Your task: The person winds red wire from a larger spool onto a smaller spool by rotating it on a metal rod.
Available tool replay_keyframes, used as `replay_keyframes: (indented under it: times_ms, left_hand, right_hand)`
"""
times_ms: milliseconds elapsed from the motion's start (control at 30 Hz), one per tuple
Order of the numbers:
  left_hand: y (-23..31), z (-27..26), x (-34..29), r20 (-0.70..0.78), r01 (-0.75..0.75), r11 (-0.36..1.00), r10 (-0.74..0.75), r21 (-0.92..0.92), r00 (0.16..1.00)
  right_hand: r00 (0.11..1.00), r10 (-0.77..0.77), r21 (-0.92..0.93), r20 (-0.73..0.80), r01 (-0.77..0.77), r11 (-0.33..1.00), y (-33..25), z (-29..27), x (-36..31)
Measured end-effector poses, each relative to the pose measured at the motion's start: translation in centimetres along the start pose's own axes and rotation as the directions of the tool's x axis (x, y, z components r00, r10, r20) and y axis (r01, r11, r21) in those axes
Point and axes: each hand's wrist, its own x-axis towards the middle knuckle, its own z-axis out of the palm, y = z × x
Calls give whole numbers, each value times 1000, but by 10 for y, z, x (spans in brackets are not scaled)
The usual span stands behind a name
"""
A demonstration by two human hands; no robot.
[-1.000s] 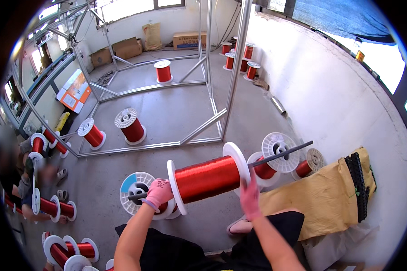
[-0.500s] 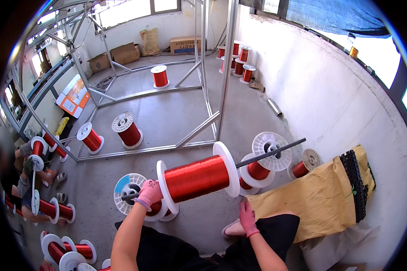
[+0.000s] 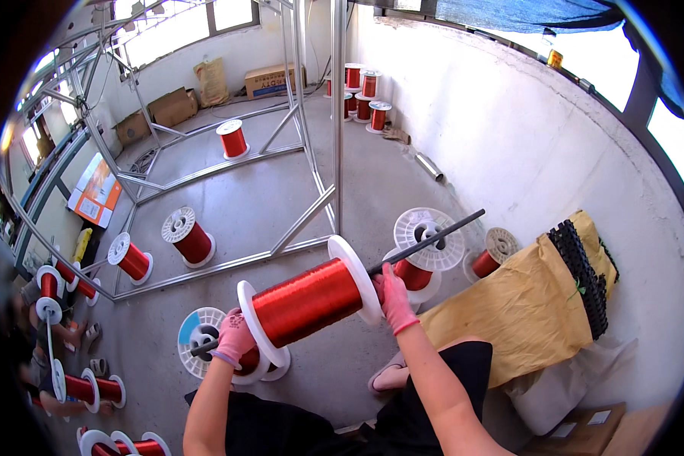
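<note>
A large spool of red wire (image 3: 308, 302) with white end flanges sits tilted on a dark rod (image 3: 441, 234) that passes through its middle. My left hand (image 3: 235, 336), in a pink glove, is closed round the rod beside the left flange. At the right flange, my pink-gloved right hand (image 3: 394, 300) has its fingers against the rod, partly hidden. Under the rod's left end stands a spool with a blue patch on its white flange (image 3: 194, 334). Behind its right part is another upright white-flanged spool (image 3: 452, 251).
A metal frame (image 3: 228, 266) stands ahead on the floor, with red spools (image 3: 190, 239) inside it. A tan sack (image 3: 501, 319) lies to my right by the white wall (image 3: 509, 137). At far left, a person (image 3: 34, 334) sits among more spools. Cardboard boxes (image 3: 273, 80) line the back.
My right hand has come up from beside my knee to the rod at the right flange. My left hand stays on the rod. The whole view has shifted a little.
</note>
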Motion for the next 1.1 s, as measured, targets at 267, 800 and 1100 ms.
replay_keyframes:
  times_ms: [267,800,1100]
  left_hand:
    - [1,-3,-1,46,77,993,-74,-87,996]
    - [3,-8,1,92,178,982,-172,-62,981]
    - [-5,-1,4,121,82,993,-72,-80,990]
  right_hand:
    - [998,19,29,-53,-18,999,6,3,19]
    - [947,-85,-928,310,283,-242,-63,136,27]
    - [939,-88,-912,332,296,-283,62,-63,-79]
